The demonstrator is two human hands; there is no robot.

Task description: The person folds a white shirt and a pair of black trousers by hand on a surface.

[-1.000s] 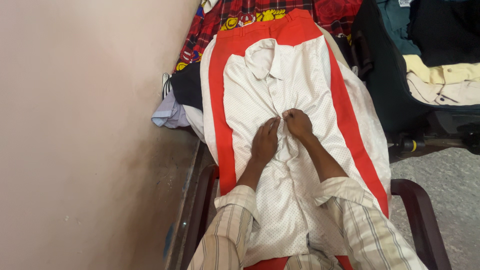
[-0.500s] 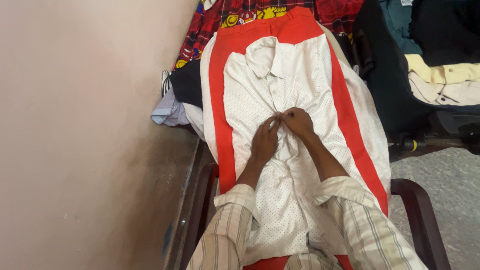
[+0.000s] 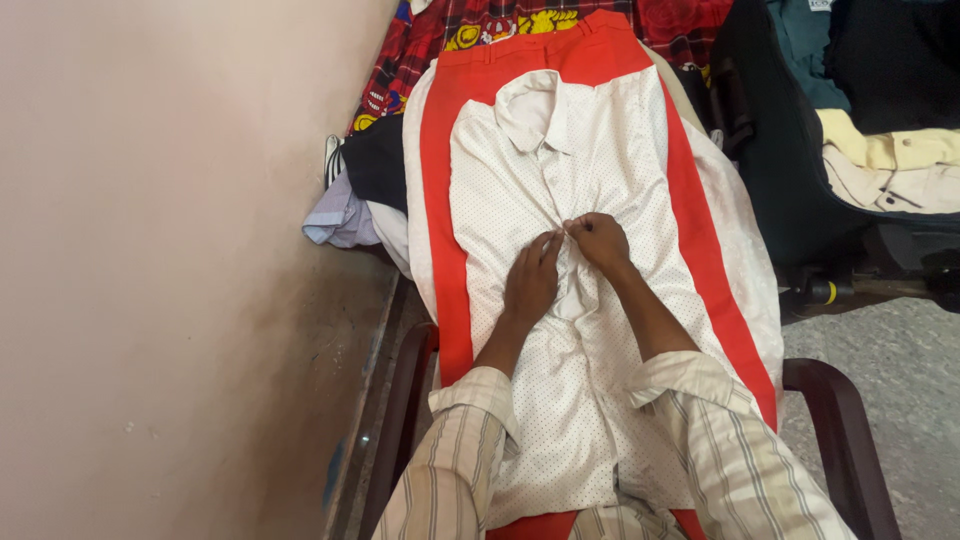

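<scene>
A white dotted shirt lies face up on a red garment, collar away from me. My left hand rests flat on the shirt's left front panel, its fingertips at the button placket. My right hand pinches the placket edge at mid chest, right beside the left fingertips. Both forearms wear rolled striped sleeves.
A pink wall runs along the left. Folded clothes are piled between wall and chair. An open dark suitcase with clothes stands at the right. A chair armrest curves at lower right. Patterned red cloth lies beyond.
My two hands have stayed at the placket with only small finger shifts; the right hand's pinch has closed a little towards the left fingertips.
</scene>
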